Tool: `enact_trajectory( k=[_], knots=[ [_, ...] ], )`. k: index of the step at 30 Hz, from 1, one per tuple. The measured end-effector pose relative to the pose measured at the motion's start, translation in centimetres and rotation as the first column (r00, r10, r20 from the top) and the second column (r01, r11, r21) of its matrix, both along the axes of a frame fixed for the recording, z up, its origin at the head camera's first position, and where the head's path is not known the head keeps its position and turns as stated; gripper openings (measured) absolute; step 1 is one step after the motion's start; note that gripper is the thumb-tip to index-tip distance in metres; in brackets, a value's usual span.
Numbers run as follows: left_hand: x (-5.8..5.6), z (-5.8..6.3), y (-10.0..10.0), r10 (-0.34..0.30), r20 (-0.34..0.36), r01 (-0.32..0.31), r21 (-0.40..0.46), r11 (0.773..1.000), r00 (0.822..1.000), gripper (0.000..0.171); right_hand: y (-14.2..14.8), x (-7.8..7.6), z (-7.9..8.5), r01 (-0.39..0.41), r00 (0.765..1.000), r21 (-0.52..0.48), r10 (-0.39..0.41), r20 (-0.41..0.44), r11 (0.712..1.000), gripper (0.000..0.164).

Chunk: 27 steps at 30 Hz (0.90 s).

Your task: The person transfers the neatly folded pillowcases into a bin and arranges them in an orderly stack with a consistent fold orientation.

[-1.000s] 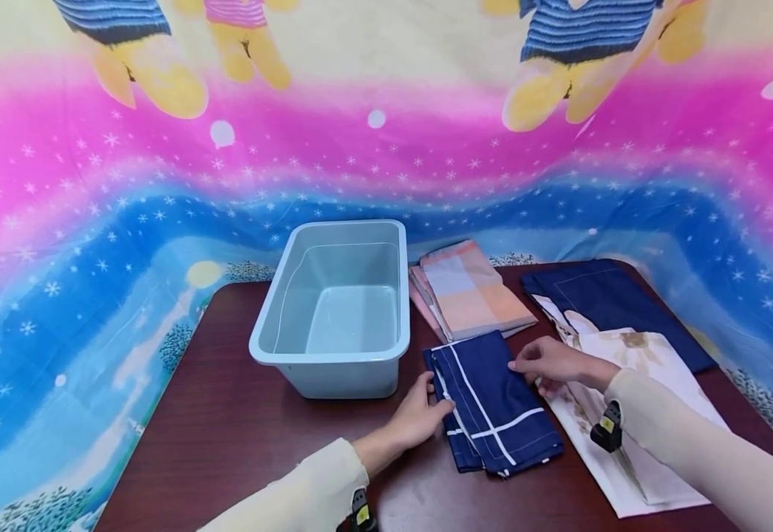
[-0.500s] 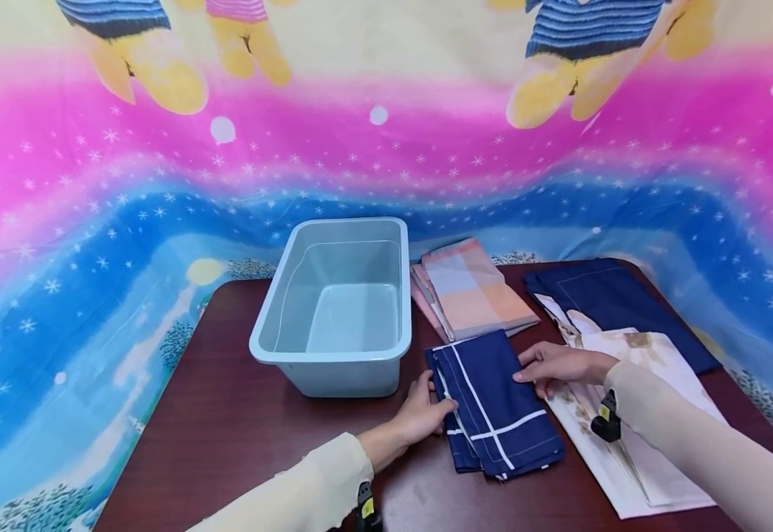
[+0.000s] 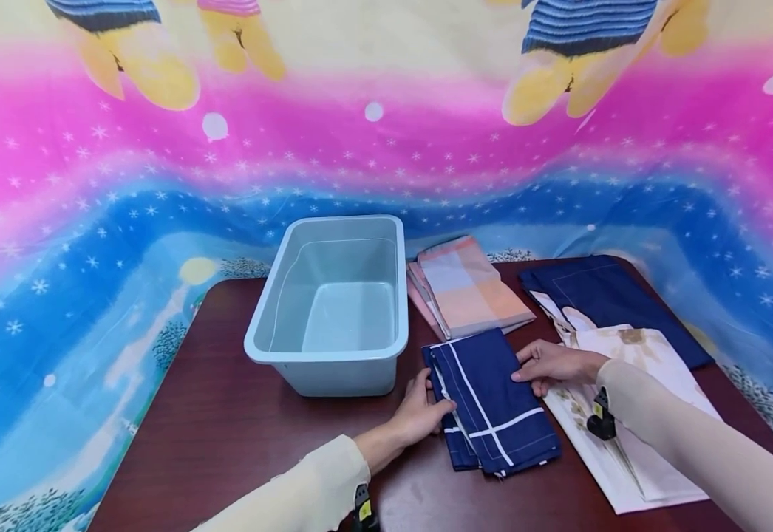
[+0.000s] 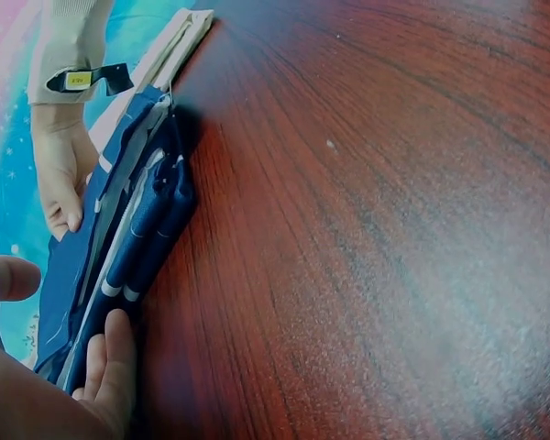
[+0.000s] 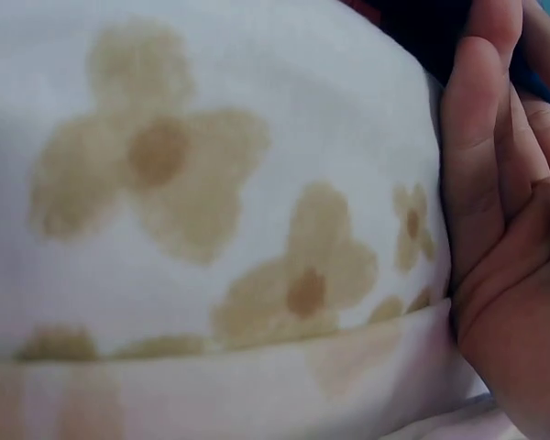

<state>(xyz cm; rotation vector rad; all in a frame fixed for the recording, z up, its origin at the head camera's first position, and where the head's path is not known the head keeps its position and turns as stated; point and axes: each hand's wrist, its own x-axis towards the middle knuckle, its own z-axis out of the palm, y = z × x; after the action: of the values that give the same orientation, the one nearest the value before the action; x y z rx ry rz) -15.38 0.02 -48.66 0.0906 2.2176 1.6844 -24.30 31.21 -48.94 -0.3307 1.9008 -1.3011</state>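
Note:
A folded navy cloth [image 3: 486,391] with white stripes lies on the table in front of the person. My left hand [image 3: 416,414] holds its left side; in the left wrist view the fingers [image 4: 115,367] lie against the layered edge and the thumb is on the other side. At the right edge, my right hand [image 3: 556,366] pinches the cloth, thumb on top and the other fingers curled below, partly hidden. Under the right forearm is a folded white cloth [image 3: 666,436] with brown flowers, which fills most of the right wrist view.
A light blue plastic tub [image 3: 329,357] stands left of the navy cloth. Behind lies a folded pink and orange checked cloth [image 3: 469,288]. Another dark navy cloth [image 3: 619,295] is at the back right, partly under the white one. A printed curtain [image 3: 360,155] hangs behind the dark wooden table [image 3: 213,414].
My right hand has shifted slightly toward the near side along the cloth's right edge. The left hand and the navy cloth stay about where they were.

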Motion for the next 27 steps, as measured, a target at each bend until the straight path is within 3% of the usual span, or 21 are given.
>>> enact_trajectory(
  k=[5,10,15,20,23,27],
  knots=[
    [0.1,0.1,-0.1,0.009,0.034,-0.010,0.024,1.000,0.999,0.082,-0.2,-0.1,0.1,0.007,1.000,0.002,-0.007,0.011,1.000,0.029],
    [0.3,0.3,0.1,0.061,0.110,-0.071,0.095,0.993,0.992,0.079,-0.2,0.0,0.1,-0.006,1.000,-0.020,0.006,0.021,1.000,0.029],
    [0.0,0.8,0.4,0.117,0.199,-0.152,0.173,0.973,0.973,0.080,-0.2,0.1,0.0,-0.008,1.000,-0.015,0.008,0.016,1.000,0.030],
    [-0.8,1.4,0.6,0.121,0.289,-0.189,0.219,0.957,0.950,0.080,-0.3,0.0,-0.1,0.008,1.000,-0.006,-0.007,0.018,1.000,0.031],
    [-1.1,1.4,0.7,0.095,0.251,-0.150,0.209,0.966,0.963,0.069,-0.2,-0.1,-0.2,0.008,1.000,-0.019,-0.007,0.030,1.000,0.028],
    [-1.4,0.9,0.6,0.008,0.072,-0.016,0.118,0.993,0.997,0.056,0.0,-0.2,-0.2,-0.007,0.998,-0.045,0.010,0.055,0.999,0.025]
  ],
)
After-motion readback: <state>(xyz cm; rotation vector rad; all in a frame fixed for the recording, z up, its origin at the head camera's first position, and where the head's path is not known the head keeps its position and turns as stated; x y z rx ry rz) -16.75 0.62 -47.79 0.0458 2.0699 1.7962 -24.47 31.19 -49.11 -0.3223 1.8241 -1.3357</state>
